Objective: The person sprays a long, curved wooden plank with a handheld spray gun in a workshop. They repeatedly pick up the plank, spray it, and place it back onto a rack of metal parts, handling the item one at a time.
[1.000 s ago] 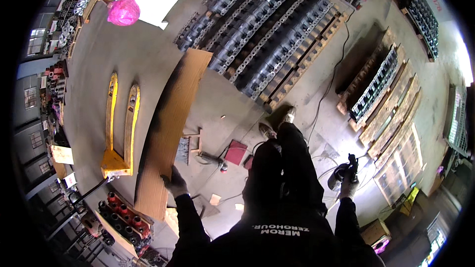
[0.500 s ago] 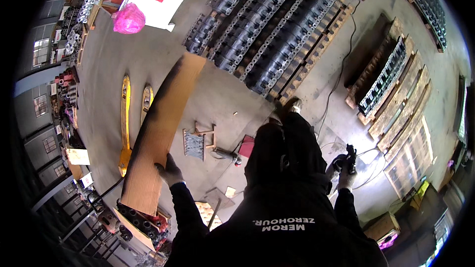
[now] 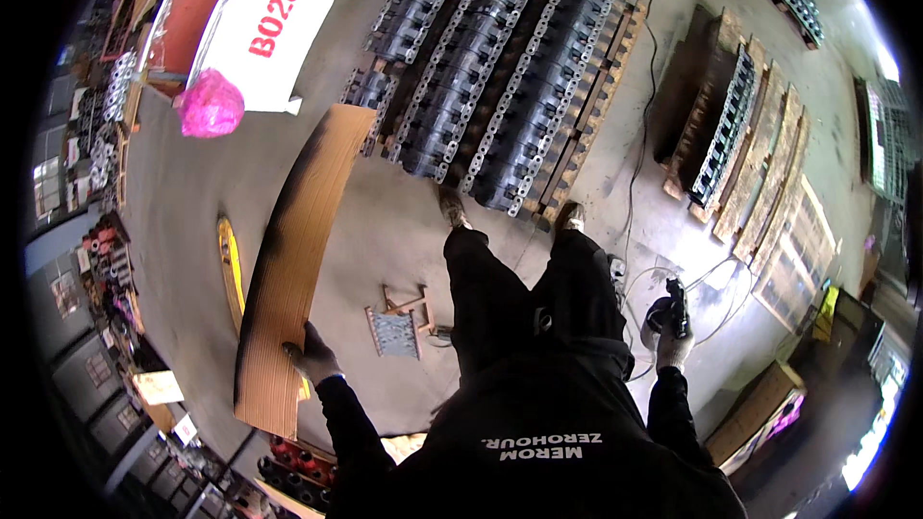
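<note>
My left hand [image 3: 315,358], in a dark-palmed glove, grips the right edge of a long brown cardboard sheet [image 3: 306,250]. The sheet is held up at my left and has black staining along its left side. On my right, my gloved right hand [image 3: 676,350] is closed around a black spray gun [image 3: 676,309] with a rounded cup, held out beside my leg. Ahead of my feet lie rows of glossy black metal track chains [image 3: 538,96] on wooden pallets. The sheet's far end overlaps the leftmost row in view.
A folding stool [image 3: 394,332] stands on the floor left of my legs. A yellow pallet jack [image 3: 231,264] is partly behind the cardboard. A dark hose [image 3: 644,135] runs along the floor at right, near more pallets [image 3: 760,154]. A pink wrapped bundle [image 3: 210,104] sits far left.
I have moved, and my legs are now apart, with both feet at the track chains. The cardboard is more upright in view. Both hands keep their holds.
</note>
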The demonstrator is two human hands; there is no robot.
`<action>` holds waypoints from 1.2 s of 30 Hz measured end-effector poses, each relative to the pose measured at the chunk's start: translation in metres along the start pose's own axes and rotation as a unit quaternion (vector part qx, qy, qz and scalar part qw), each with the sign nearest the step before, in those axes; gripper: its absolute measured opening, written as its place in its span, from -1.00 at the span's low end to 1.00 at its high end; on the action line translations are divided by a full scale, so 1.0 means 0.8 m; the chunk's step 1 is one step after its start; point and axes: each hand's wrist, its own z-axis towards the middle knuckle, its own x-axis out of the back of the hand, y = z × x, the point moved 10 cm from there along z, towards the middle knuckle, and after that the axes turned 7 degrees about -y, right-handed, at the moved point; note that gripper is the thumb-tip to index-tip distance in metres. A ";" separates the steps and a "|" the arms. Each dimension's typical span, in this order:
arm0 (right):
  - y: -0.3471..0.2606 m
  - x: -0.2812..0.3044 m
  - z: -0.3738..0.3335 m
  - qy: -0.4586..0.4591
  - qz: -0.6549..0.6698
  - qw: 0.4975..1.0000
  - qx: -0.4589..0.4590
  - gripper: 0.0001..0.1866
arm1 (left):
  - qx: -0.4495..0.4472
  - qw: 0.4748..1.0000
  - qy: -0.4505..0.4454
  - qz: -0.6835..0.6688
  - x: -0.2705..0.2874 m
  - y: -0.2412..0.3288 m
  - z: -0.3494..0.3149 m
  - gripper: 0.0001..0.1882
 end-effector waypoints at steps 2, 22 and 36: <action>-0.018 -0.026 -0.034 0.013 0.023 1.000 -0.003 -0.69 | 0.030 0.999 0.018 -0.040 -0.003 0.000 0.050 -0.21; -0.057 -0.202 -0.215 0.033 -0.022 0.999 0.000 -0.70 | 0.155 0.982 -0.051 0.095 -0.091 0.023 0.266 -0.34; -0.003 -0.234 -0.254 0.033 0.056 0.997 -0.030 -0.56 | 0.178 0.970 -0.125 0.106 -0.114 0.048 0.279 -0.37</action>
